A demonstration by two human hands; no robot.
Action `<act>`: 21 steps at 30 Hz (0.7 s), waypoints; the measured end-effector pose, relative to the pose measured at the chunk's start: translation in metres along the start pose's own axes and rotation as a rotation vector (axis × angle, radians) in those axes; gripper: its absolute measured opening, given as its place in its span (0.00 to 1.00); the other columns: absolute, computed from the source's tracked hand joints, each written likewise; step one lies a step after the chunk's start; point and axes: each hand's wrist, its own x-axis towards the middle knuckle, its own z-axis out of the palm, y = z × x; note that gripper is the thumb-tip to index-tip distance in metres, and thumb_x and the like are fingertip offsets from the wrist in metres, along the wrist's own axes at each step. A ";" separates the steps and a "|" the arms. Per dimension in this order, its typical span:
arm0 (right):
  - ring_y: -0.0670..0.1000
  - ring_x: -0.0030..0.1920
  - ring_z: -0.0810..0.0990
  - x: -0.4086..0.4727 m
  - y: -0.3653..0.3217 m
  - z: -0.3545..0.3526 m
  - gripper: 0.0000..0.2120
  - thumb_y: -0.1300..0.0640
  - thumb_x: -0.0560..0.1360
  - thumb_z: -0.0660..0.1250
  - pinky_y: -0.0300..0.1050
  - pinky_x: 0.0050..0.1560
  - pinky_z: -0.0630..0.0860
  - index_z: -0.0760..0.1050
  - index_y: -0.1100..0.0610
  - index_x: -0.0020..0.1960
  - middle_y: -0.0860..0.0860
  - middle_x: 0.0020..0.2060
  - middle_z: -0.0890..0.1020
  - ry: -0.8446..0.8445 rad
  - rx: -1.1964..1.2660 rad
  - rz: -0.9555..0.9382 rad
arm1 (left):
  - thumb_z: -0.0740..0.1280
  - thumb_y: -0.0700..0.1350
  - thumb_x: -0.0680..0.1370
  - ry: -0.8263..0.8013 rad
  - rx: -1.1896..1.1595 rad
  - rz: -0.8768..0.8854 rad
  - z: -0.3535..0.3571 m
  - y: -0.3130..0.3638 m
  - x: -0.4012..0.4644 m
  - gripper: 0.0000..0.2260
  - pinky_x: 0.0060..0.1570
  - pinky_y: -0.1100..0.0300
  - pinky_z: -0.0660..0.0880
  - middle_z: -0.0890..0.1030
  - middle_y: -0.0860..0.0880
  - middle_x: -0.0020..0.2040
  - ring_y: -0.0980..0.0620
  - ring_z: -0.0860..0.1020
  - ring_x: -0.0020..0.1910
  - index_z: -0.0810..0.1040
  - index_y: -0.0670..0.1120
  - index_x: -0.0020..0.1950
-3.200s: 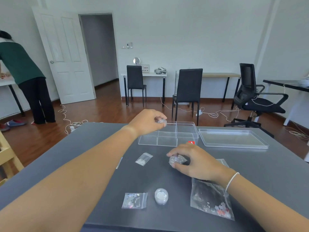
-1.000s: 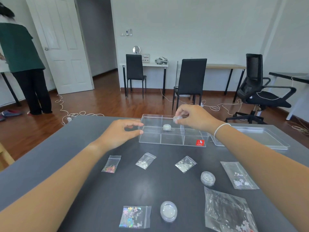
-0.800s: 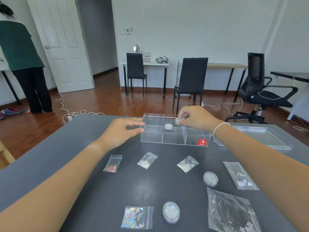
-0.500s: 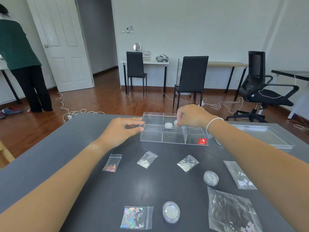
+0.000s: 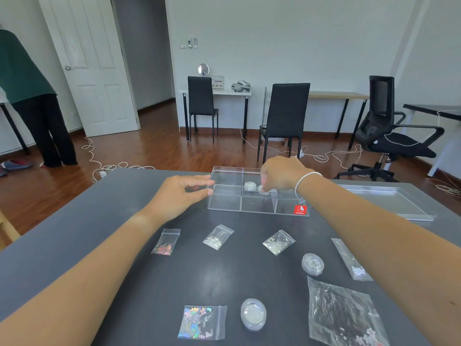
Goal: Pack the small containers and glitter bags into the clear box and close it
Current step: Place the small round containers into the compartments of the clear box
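Observation:
The clear divided box (image 5: 224,203) stands open at the far middle of the dark table. One small round container (image 5: 250,186) lies in its back middle compartment. My right hand (image 5: 280,174) reaches into the box, fingers pinched on a second small container (image 5: 264,190) right beside the first. My left hand (image 5: 182,193) grips the box's left wall between thumb and fingers. Two more round containers (image 5: 312,264) (image 5: 253,314) and several glitter bags, among them a holographic bag (image 5: 202,322) and a pink bag (image 5: 166,242), lie on the table in front.
The box's clear lid (image 5: 389,202) lies flat to the right of the box. A large clear bag (image 5: 344,315) sits at the near right. Beyond the table are black chairs (image 5: 284,116), floor cables and a person in green (image 5: 27,96) at the far left.
My right hand has carried a small container from the table to the box and lowered it into the back middle compartment. My left hand has let its container go there and moved to the box's left wall.

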 end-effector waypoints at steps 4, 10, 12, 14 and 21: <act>0.57 0.53 0.78 0.003 0.000 0.002 0.09 0.58 0.71 0.67 0.55 0.60 0.64 0.80 0.57 0.50 0.53 0.50 0.83 0.004 -0.017 0.015 | 0.71 0.45 0.72 0.005 0.006 0.000 0.001 -0.001 0.000 0.09 0.51 0.84 0.64 0.79 0.55 0.60 0.75 0.72 0.52 0.82 0.56 0.50; 0.57 0.49 0.78 0.001 -0.002 0.001 0.08 0.59 0.72 0.66 0.53 0.56 0.64 0.80 0.59 0.49 0.54 0.46 0.82 0.007 -0.021 0.003 | 0.71 0.45 0.72 0.004 0.010 -0.002 0.000 -0.002 -0.001 0.09 0.52 0.83 0.64 0.79 0.56 0.60 0.73 0.73 0.53 0.82 0.54 0.51; 0.57 0.45 0.75 0.000 -0.002 0.000 0.05 0.59 0.72 0.65 0.52 0.52 0.63 0.78 0.59 0.42 0.53 0.39 0.79 0.007 -0.041 -0.006 | 0.71 0.45 0.72 0.004 0.008 -0.006 0.000 -0.002 -0.001 0.09 0.52 0.83 0.64 0.79 0.56 0.60 0.72 0.73 0.53 0.82 0.54 0.51; 0.56 0.41 0.73 -0.002 -0.002 0.001 0.10 0.61 0.71 0.63 0.52 0.52 0.62 0.71 0.57 0.32 0.51 0.31 0.73 0.016 -0.075 -0.004 | 0.71 0.45 0.72 0.008 0.003 -0.007 0.001 -0.001 -0.001 0.09 0.51 0.83 0.64 0.79 0.55 0.60 0.72 0.73 0.53 0.82 0.54 0.51; 0.58 0.40 0.74 -0.016 0.000 -0.003 0.14 0.62 0.71 0.55 0.51 0.61 0.68 0.73 0.58 0.30 0.53 0.31 0.78 0.180 -0.069 -0.055 | 0.70 0.45 0.72 0.023 0.013 -0.026 0.001 0.006 -0.003 0.10 0.46 0.84 0.64 0.79 0.53 0.61 0.65 0.74 0.52 0.82 0.54 0.52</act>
